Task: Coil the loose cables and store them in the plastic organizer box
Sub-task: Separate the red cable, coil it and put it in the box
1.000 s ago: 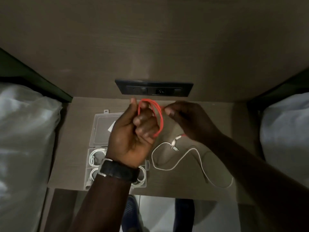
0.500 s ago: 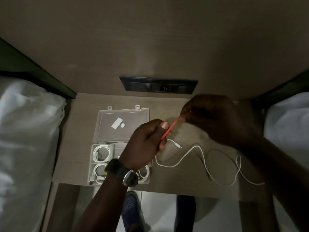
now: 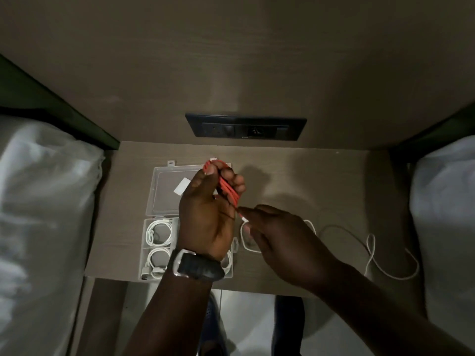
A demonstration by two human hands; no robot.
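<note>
Now, at the far left, white bedding [image 3: 43, 201] is lying soft and crumpled beside the small wood-grain table [image 3: 308, 181]; toward the table's front-left corner the plastic organizer box [image 3: 159, 242] is sitting open, clear and rectangular, its flat lid [image 3: 164, 191] folded back toward the rear edge with a small white label showing through it; in the box's left compartments two white coiled cables [image 3: 158, 233] are resting, one behind the other, smooth and rounded, while the right side of the box is hidden under the wrist; the left hand [image 3: 208, 214] is hovering above the box, wearing a dark watch [image 3: 196, 265] with a silvery buckle, its fingers curled closed around the red cable [image 3: 227, 192], which is gathered into several thin glossy loops running across the palm; a white plug is poking out above the fingertips; just right of it, the right hand [image 3: 285, 240] is pinching the red cable's other end at its pale connector between thumb and forefinger, the remaining fingers loosely bent; beyond that hand a loose white cable [image 3: 372, 253] is sprawling in uneven curves toward the table's front-right corner; on the wall panel behind the rear edge a dark rectangular socket plate [image 3: 245, 127] is sitting flush; more white bedding is lying at the far right.
</note>
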